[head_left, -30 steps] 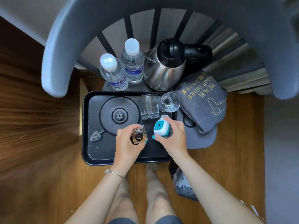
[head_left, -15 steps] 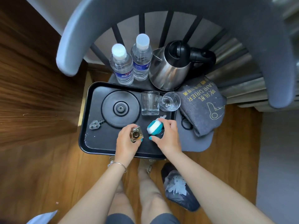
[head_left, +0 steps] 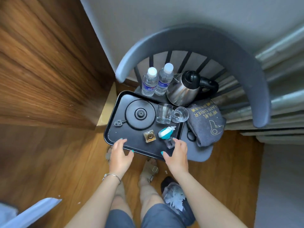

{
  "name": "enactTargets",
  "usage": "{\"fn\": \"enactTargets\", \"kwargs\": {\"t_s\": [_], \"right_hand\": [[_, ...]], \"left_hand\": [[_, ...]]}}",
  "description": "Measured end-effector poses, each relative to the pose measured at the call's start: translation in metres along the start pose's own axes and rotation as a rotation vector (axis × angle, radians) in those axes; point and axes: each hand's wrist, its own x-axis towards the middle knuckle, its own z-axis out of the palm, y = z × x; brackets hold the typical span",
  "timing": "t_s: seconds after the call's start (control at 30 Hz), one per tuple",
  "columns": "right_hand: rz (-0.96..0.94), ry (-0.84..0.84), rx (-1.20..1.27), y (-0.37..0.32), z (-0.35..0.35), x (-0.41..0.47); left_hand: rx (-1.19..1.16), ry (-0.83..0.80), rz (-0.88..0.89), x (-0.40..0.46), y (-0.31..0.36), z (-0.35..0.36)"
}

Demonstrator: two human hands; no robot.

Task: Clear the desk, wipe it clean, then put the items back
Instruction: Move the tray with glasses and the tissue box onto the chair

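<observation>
Black tray [head_left: 115, 129] on a grey chair [head_left: 200, 153] being approached by both hands at its near edge.

The left hand [head_left: 120, 153] is being held open over the tray's near-left corner, fingers spread and relaxed, nothing gripped; the right hand [head_left: 176, 153] is likewise being held open at the near-right edge, fingertips just beside a small clear bottle [head_left: 169, 143]. On the tray a round kettle base [head_left: 140, 114], a plug [head_left: 117, 123], a square perfume bottle [head_left: 149, 136], a teal-and-white device [head_left: 165, 133] and a glass tumbler [head_left: 163, 113] are being carried; a second glass [head_left: 179, 114] is sitting at the far-right rim. Two water bottles [head_left: 157, 81], a steel kettle [head_left: 184, 91] and a hair-drier bag [head_left: 205, 122] are resting on the seat beyond.
</observation>
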Motion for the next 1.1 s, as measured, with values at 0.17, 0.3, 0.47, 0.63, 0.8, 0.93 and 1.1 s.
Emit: {"fn": "enactTargets", "kwargs": {"t_s": [0.17,0.3,0.47,0.63,0.8,0.93,1.1], "right_hand": [[-0.208,-0.122,-0.151,-0.064,-0.018,-0.034],[-0.302,-0.200,-0.195,-0.123,-0.029,-0.054],[-0.361,-0.390,-0.274,-0.190,-0.028,-0.075],[-0.398,-0.397,-0.301,-0.228,-0.003,-0.132],[-0.475,-0.423,-0.357,-0.270,0.049,-0.194],[-0.563,-0.416,-0.335,-0.315,0.089,-0.238],[-0.707,-0.423,-0.288,-0.389,0.118,-0.281]], "left_hand": [[0.000,0.042,-0.065,-0.024,0.014,-0.069],[-0.017,0.042,-0.085,-0.048,0.025,-0.117],[0.030,0.026,-0.023,-0.072,0.014,-0.179],[0.058,0.010,-0.001,-0.112,-0.022,-0.240],[-0.018,0.084,-0.068,-0.150,-0.081,-0.296],[-0.045,0.185,-0.083,-0.172,-0.121,-0.348],[-0.031,0.313,-0.093,-0.188,-0.150,-0.417]]}}
